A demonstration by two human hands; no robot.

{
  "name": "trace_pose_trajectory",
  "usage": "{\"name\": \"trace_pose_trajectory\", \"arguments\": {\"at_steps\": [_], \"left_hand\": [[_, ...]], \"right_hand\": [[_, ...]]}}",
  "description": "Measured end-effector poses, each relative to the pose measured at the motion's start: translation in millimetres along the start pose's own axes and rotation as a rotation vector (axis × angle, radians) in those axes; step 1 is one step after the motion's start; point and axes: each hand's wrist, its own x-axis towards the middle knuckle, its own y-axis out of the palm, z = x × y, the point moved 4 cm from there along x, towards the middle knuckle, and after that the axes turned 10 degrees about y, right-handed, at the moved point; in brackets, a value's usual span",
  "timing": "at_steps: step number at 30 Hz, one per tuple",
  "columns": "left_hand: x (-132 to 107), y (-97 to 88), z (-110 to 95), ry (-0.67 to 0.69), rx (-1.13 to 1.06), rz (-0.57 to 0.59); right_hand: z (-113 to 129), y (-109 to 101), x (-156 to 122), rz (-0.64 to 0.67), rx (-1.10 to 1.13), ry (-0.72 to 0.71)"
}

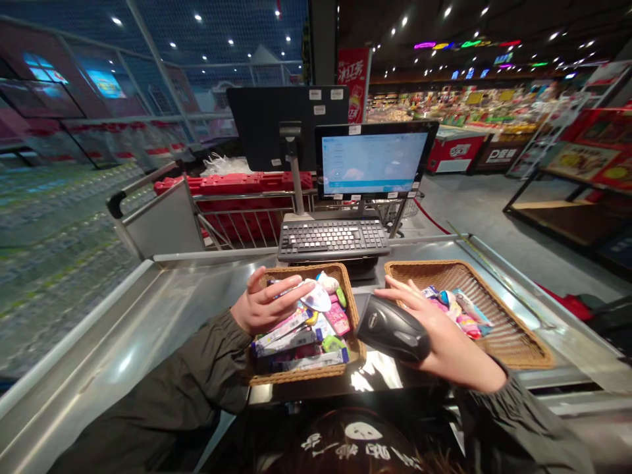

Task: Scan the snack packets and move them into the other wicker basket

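Note:
My left hand (274, 304) is over the left wicker basket (351, 299), fingers stretched out and apart, close above its contents. Whether the fingertips touch the white-topped package (317, 296) beneath them I cannot tell. Long slim packets (289, 337), pink packs and small toy-like items fill this basket. In my right hand (432, 324) is a black barcode scanner (392, 329), its head pointing left toward the left basket. Beyond that hand, the right wicker basket (518, 339) holds a smaller heap of colourful packages (457, 308) at its left end.
Behind the baskets stand a black keyboard (336, 236) and a lit monitor (372, 161), with a second screen (276, 125) turned away. Both baskets rest on a metal counter (118, 336). A shopping cart (241, 220) stands past its far edge, and shelves (582, 178) at the right.

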Motion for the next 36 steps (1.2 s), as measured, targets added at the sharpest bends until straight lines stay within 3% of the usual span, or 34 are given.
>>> {"name": "trace_pose_trajectory", "arguments": {"at_steps": [4,8,17,23,27,36], "left_hand": [[4,9.2,0,0.064,-0.054,0.058],[-10,34.7,-6,0.103,-0.192,0.18],[-43,84.1,-45,0.126,-0.341,0.389],[-53,88.1,-51,-0.114,-0.457,0.479],[-48,86.8,-51,-0.262,-0.521,0.532],[-24,82.1,-45,-0.275,-0.55,0.58]], "right_hand": [[-3,0,-2,-0.018,-0.006,0.016],[-7,-1,-4,-0.04,-0.01,0.03],[-13,3,-2,-0.028,0.013,0.034],[-15,7,-4,-0.023,0.001,0.044],[-12,10,-2,-0.006,-0.002,0.008],[-17,8,-9,-0.018,-0.011,0.081]]}}
